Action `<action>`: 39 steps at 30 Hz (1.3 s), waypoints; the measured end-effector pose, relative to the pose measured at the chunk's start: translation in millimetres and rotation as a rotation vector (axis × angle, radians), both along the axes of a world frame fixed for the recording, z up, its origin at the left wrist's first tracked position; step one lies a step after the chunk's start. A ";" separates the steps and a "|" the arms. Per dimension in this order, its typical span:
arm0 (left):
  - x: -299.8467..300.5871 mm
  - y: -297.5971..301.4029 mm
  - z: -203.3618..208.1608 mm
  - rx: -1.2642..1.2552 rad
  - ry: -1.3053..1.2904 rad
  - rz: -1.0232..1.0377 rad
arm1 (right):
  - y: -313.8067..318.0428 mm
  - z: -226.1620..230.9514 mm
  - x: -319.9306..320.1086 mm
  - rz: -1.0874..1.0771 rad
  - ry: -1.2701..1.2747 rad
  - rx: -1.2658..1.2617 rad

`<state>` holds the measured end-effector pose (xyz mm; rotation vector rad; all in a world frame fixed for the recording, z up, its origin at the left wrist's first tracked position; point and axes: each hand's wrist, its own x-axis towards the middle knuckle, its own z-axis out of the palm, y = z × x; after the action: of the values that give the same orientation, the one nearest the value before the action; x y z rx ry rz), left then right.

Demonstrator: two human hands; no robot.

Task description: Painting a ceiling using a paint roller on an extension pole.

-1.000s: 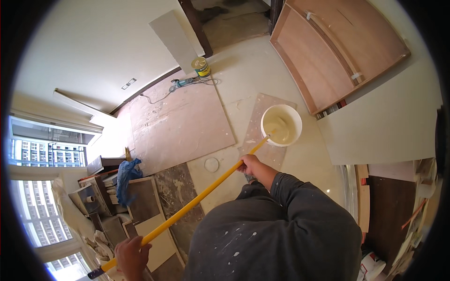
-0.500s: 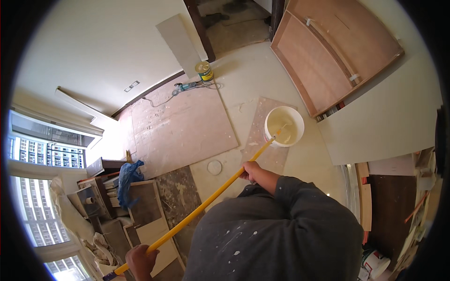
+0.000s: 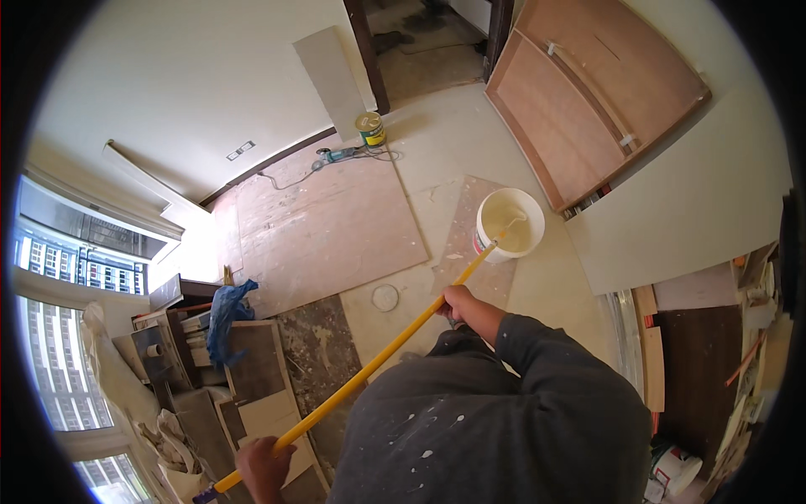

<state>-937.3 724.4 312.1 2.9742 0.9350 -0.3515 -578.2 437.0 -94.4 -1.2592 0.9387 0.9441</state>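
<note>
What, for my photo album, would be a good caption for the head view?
The left hand and right hand hold a yellow pole whose far end reaches into a white bucket.

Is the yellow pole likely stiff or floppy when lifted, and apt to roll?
The pole is probably stiff: it runs nearly straight between the left hand and right hand. Being long, it may feel unwieldy if gripped at one end. Being slim and seemingly round, it might roll if laid down.
</note>
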 end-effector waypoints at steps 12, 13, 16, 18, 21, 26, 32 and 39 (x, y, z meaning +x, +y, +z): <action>-14.8 -14.6 -5.6 0.014 -0.062 -0.034 | -5.7 -13.7 -12.2 0.028 -0.064 0.034; -31.0 -5.8 -4.6 -0.037 -0.092 0.055 | -2.8 -3.1 -20.7 0.036 -0.062 0.035; -70.3 14.1 1.3 -0.185 -0.021 0.204 | 2.3 25.2 -45.1 0.039 -0.102 0.200; -75.0 13.7 -12.5 -0.185 -0.022 0.204 | -0.3 27.1 -50.1 0.096 -0.106 0.171; -35.9 -17.6 -22.2 -0.040 -0.039 0.045 | -4.6 7.1 -29.7 -0.016 -0.118 0.006; -63.2 7.9 -9.1 0.012 -0.103 0.034 | 0.7 21.4 -47.2 -0.016 -0.134 0.127; -57.0 -4.6 -20.6 0.027 -0.212 -0.033 | 2.2 11.8 -42.0 -0.048 -0.110 0.086; -91.6 20.5 -13.7 0.189 -0.391 -0.267 | -7.3 3.4 -49.3 -0.017 -0.067 0.222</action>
<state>-1028.9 744.9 298.3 3.1627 0.5593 0.3315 -627.5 429.7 -91.0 -1.0865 0.7688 0.9596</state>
